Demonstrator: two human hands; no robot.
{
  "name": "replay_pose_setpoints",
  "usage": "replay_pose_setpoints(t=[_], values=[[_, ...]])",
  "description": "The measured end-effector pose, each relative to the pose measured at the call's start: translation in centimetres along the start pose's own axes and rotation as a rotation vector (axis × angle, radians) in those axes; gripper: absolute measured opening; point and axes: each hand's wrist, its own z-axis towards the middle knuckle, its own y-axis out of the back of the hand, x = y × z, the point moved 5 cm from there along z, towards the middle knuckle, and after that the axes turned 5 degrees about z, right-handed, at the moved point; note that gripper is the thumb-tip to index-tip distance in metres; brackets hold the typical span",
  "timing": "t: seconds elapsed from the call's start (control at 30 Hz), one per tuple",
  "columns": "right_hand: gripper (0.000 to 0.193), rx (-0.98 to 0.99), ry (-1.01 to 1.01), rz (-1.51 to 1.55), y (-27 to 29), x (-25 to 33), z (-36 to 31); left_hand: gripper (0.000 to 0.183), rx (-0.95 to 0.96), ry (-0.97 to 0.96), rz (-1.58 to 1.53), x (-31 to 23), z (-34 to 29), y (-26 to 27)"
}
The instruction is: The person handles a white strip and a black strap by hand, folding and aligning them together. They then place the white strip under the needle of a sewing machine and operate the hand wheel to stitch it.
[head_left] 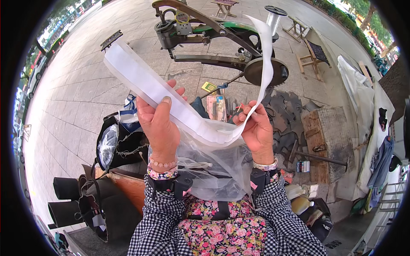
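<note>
A long white strip of tape, with a paler, see-through margin, runs across in front of me. My left hand holds it from below with the thumb pressed on top, and its wide end reaches out to the far left. My right hand pinches the strip at the bottom of its bend. Beyond these fingers the strip rises in a narrow, wavy length past the sewing machine's wheel. Under both hands, a clear plastic bag lies over my lap; what it holds is hard to make out.
A hand-cranked sewing machine with a thread spool stands ahead. Dark scrap pieces and a wooden block lie right. A black bag and dark rolls are left. Folding stools stand farther off.
</note>
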Motion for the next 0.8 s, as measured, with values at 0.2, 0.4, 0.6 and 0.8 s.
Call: replay_pose_setpoints(t=[0.2,0.4,0.6,0.8], values=[[0.016,0.04,0.104,0.19,-0.5,0.8,-0.1,0.046,-0.034,0.109,-0.227,4.1,1.7,0.3],[0.02,0.185,0.209,0.218,-0.3,3.1,-0.2,0.051,-0.101,0.177,-0.184,8.5,1.6,2.3],[0.038,0.207,0.261,0.236,0.6,4.3,0.0,0.049,-0.113,0.126,-0.121,8.1,1.3,3.4],[0.043,0.19,0.278,0.207,1.2,4.1,0.1,0.048,-0.006,0.017,0.017,7.4,0.6,0.6]])
